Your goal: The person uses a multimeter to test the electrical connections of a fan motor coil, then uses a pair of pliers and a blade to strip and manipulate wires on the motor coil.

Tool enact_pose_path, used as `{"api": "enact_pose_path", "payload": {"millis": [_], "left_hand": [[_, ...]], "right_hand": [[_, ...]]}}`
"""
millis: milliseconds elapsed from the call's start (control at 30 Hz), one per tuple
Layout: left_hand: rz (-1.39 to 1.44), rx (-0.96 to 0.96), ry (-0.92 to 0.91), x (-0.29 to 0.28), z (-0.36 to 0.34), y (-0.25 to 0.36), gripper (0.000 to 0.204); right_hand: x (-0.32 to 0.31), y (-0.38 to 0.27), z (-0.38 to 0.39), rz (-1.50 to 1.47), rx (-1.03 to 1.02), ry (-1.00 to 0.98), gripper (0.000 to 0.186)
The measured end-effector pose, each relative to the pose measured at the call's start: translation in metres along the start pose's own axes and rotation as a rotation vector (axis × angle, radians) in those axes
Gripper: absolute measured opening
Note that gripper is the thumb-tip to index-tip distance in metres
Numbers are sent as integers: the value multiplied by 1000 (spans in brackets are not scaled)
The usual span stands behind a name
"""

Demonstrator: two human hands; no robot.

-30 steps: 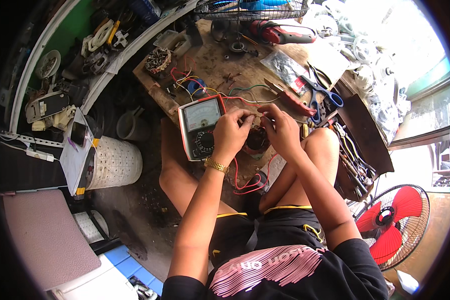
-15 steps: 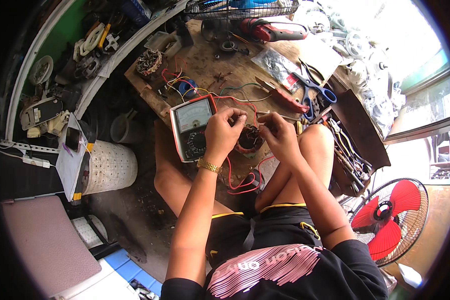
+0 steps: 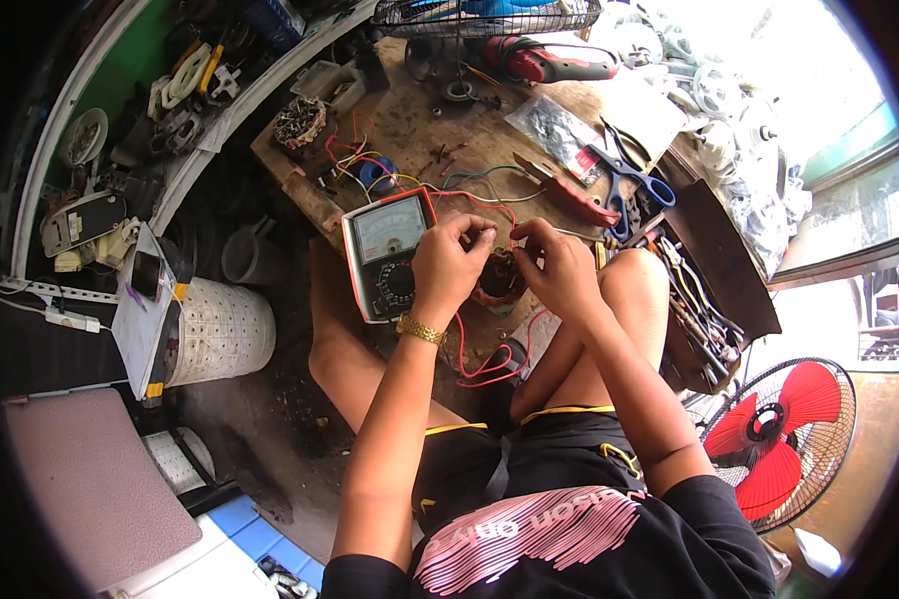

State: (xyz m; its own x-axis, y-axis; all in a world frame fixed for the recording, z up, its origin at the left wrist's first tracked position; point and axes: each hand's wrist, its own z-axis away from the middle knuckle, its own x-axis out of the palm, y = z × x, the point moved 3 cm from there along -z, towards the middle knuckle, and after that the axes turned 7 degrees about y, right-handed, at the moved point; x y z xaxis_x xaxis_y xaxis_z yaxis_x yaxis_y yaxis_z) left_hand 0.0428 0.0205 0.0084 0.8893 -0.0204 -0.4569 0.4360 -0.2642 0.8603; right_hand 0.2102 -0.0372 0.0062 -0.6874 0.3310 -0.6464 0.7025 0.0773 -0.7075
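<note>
My left hand (image 3: 451,262) is closed in a pinch over the near edge of the bench. Opposite it, my right hand (image 3: 559,268) pinches too, its fingertips close to a red wire (image 3: 511,222). Whatever lies between the fingers of either hand is too small to make out. Below and between them sits a round motor coil (image 3: 497,282) with dark windings, partly covered by my hands. An analog multimeter (image 3: 388,240) with a red and white case leans left of my left hand. A red test lead (image 3: 479,377) loops under the coil.
Red-handled pliers (image 3: 581,203) and blue scissors (image 3: 631,182) lie beyond my right hand. A toolbox (image 3: 691,299) full of tools stands right. Coloured wires (image 3: 370,170), another coil (image 3: 300,122) and a red power tool (image 3: 549,62) are farther back. A red-bladed fan (image 3: 769,429) stands lower right.
Both hands stay pinched in nearly the same place above the coil. My right fingertips have shifted slightly. The whole view has moved a little.
</note>
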Motion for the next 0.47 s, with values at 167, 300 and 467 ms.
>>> {"api": "enact_pose_path", "payload": {"millis": [167, 300, 467], "left_hand": [[4, -24, -6, 2, 0, -3, 12], [-10, -8, 0, 2, 0, -2, 11], [-19, -4, -4, -1, 0, -1, 12]], "right_hand": [[1, -1, -1, 32, -15, -11, 15], [2, 0, 0, 9, -55, 32, 13], [4, 1, 0, 28, -57, 57, 12]]}}
